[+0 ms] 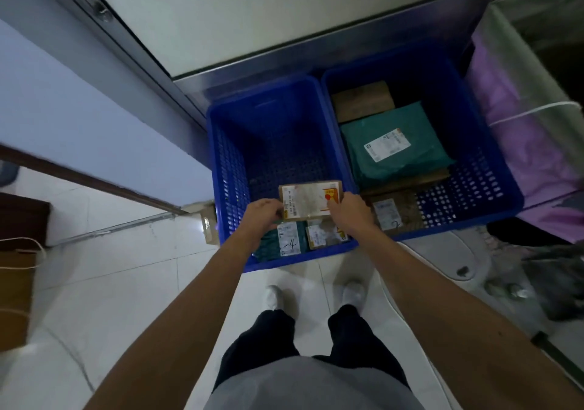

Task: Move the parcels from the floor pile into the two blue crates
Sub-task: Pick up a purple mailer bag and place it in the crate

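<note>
Two blue crates stand side by side on the floor, the left crate and the right crate. Over the near part of the left crate I hold a small brown parcel with a white label. My left hand grips its left end and my right hand grips its right end. Below it in the left crate lie a green parcel marked 4 and a small brown box. The right crate holds a green mailer, a brown box at the back and a labelled brown box near the front.
A metal-framed glass door stands just behind the crates. To the right hangs a pink and white bag on a frame. A paper bag sits at the far left on the white tiled floor. My feet stand just before the crates.
</note>
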Motion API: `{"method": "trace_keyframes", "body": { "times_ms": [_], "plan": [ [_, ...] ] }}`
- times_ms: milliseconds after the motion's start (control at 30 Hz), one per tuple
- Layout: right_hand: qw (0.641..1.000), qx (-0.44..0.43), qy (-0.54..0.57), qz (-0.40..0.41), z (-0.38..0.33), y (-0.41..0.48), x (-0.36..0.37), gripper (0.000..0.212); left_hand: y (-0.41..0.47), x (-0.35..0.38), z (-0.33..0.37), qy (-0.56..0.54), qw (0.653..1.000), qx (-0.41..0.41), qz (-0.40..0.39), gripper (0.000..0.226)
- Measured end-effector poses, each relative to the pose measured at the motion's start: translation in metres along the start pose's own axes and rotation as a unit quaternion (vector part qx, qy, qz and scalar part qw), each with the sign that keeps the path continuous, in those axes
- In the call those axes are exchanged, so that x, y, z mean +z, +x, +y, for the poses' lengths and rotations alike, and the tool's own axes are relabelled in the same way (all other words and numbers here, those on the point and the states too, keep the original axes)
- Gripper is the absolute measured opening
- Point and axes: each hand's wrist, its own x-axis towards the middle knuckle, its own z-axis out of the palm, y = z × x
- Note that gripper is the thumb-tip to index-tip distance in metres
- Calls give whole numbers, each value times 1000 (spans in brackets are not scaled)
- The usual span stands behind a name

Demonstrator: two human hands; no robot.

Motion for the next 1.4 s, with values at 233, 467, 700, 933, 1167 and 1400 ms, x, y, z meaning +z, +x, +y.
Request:
{"method": "trace_keyframes", "body": {
  "times_ms": [233,467,700,933,1167,1400],
  "plan": [
    [998,1,-60,-32,2,30,2,49,37,10,-8,17,999,-35,-13,15],
    [993,24,-113,-16,-7,65,31,46,98,19,-31,-11,997,-71,-13,18],
    [983,-26,-183,16,2,112,83,80,180,28,-66,42,994,-95,-27,24],
    [952,11,-304,-28,17,160,116,86,243,46,-91,50,991,-102,-69,14],
    [926,33,-367,-81,35,201,141,81,277,66,-114,67,988,-115,-78,19],
    [894,54,-423,-138,60,208,157,83,282,88,-147,109,977,-106,-148,27]
  ]
}}
